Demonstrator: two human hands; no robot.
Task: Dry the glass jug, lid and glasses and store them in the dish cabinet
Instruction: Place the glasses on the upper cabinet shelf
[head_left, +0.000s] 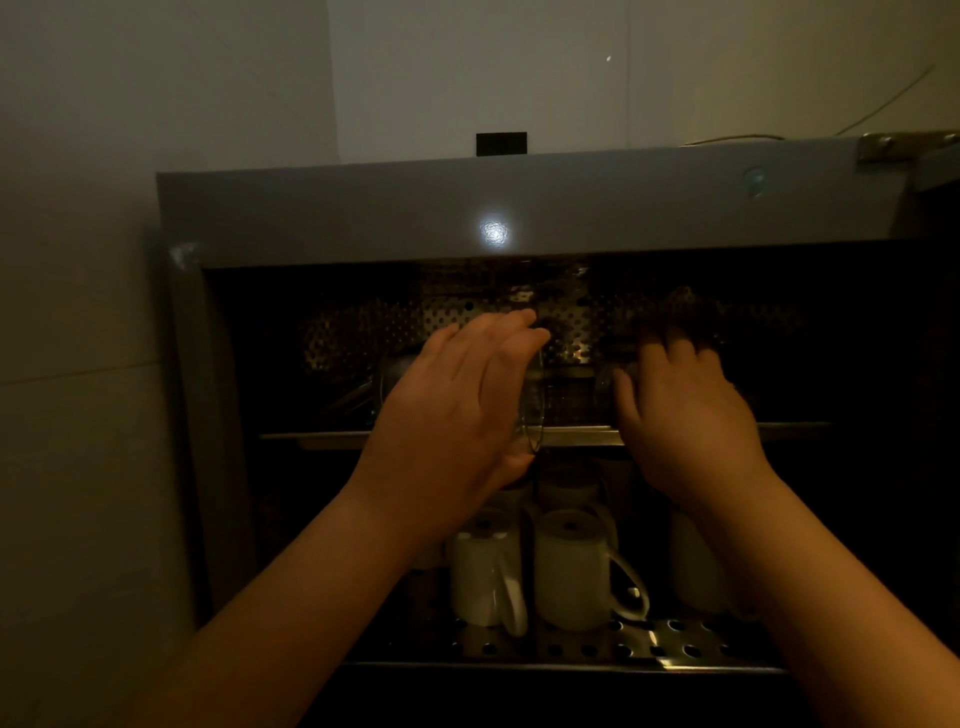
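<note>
Head view: left hand (457, 410) grasps a clear drinking glass (534, 405) by its side, at the upper perforated metal shelf (576, 332) of the grey dish cabinet (467, 208). Right hand (685, 410) curls just beside; its grip cannot be told. Glass judged fragile, slippery, rigid, light; hold around the wall.

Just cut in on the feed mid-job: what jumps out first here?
Two hands reach into the dim cabinet: the left hand holds a glass at the upper shelf, and the right hand is on that shelf beside it. White mugs stand upside down on the perforated lower shelf.
</note>
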